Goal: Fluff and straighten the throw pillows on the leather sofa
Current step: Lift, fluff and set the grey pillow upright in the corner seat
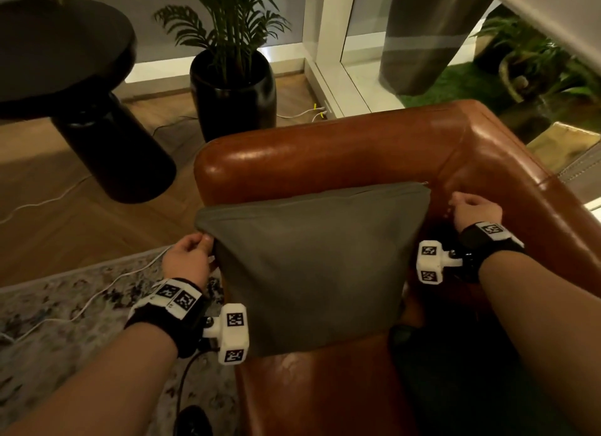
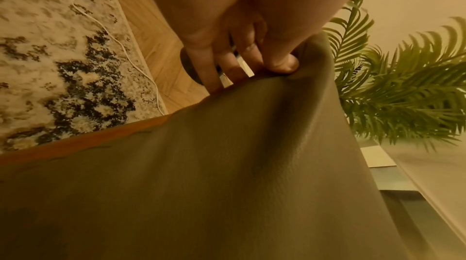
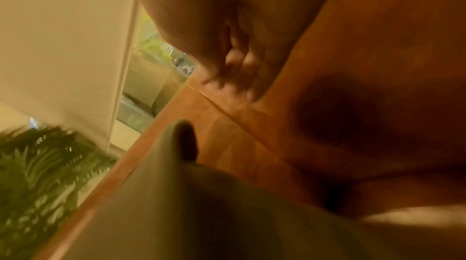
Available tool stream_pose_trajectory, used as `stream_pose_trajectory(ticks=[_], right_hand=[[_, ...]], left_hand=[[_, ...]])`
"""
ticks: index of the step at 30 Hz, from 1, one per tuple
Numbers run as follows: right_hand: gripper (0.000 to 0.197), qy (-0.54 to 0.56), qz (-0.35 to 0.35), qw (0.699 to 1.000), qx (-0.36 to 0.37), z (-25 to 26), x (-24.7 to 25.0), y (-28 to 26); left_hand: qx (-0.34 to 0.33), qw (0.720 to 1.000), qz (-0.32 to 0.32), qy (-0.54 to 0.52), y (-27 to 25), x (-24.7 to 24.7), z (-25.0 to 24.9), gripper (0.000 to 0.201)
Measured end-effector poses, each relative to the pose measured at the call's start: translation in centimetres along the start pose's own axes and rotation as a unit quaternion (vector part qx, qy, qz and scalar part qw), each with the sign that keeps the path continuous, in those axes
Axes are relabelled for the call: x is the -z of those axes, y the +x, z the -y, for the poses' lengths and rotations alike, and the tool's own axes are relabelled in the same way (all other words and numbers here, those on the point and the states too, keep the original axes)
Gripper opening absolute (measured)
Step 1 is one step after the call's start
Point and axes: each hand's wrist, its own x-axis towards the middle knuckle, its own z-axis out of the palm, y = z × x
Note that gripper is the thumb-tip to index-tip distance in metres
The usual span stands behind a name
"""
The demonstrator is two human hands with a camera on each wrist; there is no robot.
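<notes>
Pinching the grey pillow (image 1: 309, 256) on the leather sofa (image 1: 325, 149) are left fingers (image 1: 203, 240); right fingers (image 1: 461, 199) curl loosely, empty.

1. No readable words, numbers or brand names in any view.
2. Only markings are black-and-white square code patterns: on left wrist band (image 1: 177, 297), right wrist band (image 1: 492, 230), left white block (image 1: 234, 333) and right white block (image 1: 430, 262).

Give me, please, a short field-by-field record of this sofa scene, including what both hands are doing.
Pillow: grey square fabric throw pillow, upright on the seat of the brown leather sofa, in its corner
Left: left hand pinches the pillow's upper left corner
Right: right hand beside the pillow's right edge, apart from it, fingers loosely curled, holding nothing
Surroundings: palm in a black pot, round black side table, patterned rug
</notes>
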Motion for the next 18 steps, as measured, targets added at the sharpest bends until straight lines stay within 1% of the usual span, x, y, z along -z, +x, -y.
stream_pose_trajectory(ticks=[1, 3, 5, 6, 7, 10, 12, 14, 16, 18], right_hand=[[0.024, 0.005, 0.025, 1.000, -0.005, -0.1, 0.2, 0.0], [0.025, 0.012, 0.106, 0.994, -0.017, -1.0, -0.3, -0.6], [0.036, 0.010, 0.190, 0.981, -0.037, -1.9, -1.6, -1.7], [0.040, 0.004, 0.205, 0.978, -0.041, -2.1, -2.2, -2.3], [0.040, -0.006, 0.196, 0.980, -0.036, -2.0, -2.7, -2.7], [0.040, -0.021, 0.136, 0.990, -0.024, -1.9, -2.8, -2.4], [0.034, -0.020, 0.092, 0.995, -0.039, -2.0, -2.1, -1.6], [0.029, -0.012, 0.050, 0.997, -0.050, -1.9, -1.4, -0.9], [0.028, -0.007, 0.030, 0.998, -0.049, -1.6, -0.9, -0.7], [0.030, -0.005, 0.035, 0.999, -0.040, -1.3, -1.0, -0.6]], left_hand=[[0.003, 1.000, 0.002, 0.000, -0.2, 0.0, 0.1, 0.026], [0.015, 1.000, 0.001, -0.003, -0.3, -0.2, 0.4, 0.031], [0.020, 1.000, -0.003, -0.003, -0.2, -0.6, 0.4, 0.034], [0.021, 1.000, -0.002, -0.001, -0.1, -0.7, 0.4, 0.034], [0.024, 1.000, -0.008, 0.005, 0.0, -0.7, 0.4, 0.033], [0.025, 1.000, -0.015, 0.005, 0.2, -0.3, 0.1, 0.026], [0.025, 0.999, -0.027, -0.005, 0.1, 0.0, -0.4, 0.017], [0.020, 0.998, -0.039, -0.034, 0.5, 0.3, -0.2, 0.014], [0.012, 0.998, -0.052, -0.029, 0.6, 0.1, 0.2, 0.008], [-0.009, 0.998, -0.057, -0.017, 0.5, -0.3, 0.9, 0.007]])
